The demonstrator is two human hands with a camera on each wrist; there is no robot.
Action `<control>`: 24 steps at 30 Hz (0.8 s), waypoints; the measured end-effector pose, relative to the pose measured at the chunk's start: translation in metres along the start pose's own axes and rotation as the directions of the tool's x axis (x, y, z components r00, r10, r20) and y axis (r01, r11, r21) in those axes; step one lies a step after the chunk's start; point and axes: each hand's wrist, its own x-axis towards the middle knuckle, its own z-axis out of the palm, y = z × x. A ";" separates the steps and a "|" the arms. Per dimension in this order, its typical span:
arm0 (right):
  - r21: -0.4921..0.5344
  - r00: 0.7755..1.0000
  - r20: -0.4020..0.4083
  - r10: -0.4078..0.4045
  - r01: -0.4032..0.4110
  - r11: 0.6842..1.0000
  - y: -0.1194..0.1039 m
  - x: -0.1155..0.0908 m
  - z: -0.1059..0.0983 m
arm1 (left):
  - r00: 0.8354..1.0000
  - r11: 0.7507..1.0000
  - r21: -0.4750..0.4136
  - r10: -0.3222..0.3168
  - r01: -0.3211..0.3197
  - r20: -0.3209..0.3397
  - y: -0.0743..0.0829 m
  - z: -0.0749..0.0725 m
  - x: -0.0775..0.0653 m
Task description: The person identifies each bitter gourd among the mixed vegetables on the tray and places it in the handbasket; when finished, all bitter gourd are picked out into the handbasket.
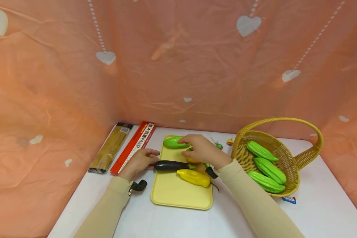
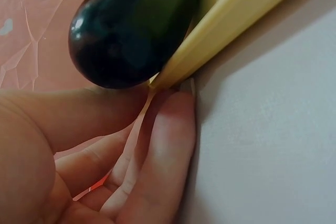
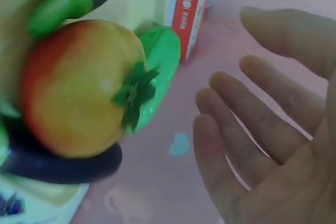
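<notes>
My left hand (image 1: 140, 162) pinches the left rim of a yellow tray (image 1: 181, 198), its thumb just under the round end of a dark eggplant (image 2: 131, 30). My right hand (image 1: 206, 150) hovers over the tray's far right part with fingers apart and nothing held. Below it lies an orange-red tomato (image 3: 79, 87) with a green calyx, partly hidden in the head view. A second eggplant (image 3: 63, 163) lies beside the tomato. At the tray's far end rests a green gourd (image 1: 173, 142), close to the right fingertips. Nearest me is a yellow pepper (image 1: 194, 178).
On the right stands a wicker basket (image 1: 296, 185) with a tall handle, holding several green ribbed gourds (image 1: 261, 151). A red and white pasta box (image 1: 134, 147) and a pack of noodles (image 1: 110, 148) lie left. Small lollipops (image 1: 229, 141) lie behind the tray; a small blue packet (image 1: 290, 200) lies by the basket.
</notes>
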 end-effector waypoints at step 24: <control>-0.073 0.978 0.143 0.149 -0.140 0.988 0.020 0.073 0.015 | 1.000 0.999 -0.042 -0.030 0.030 -0.005 0.000 0.001 0.002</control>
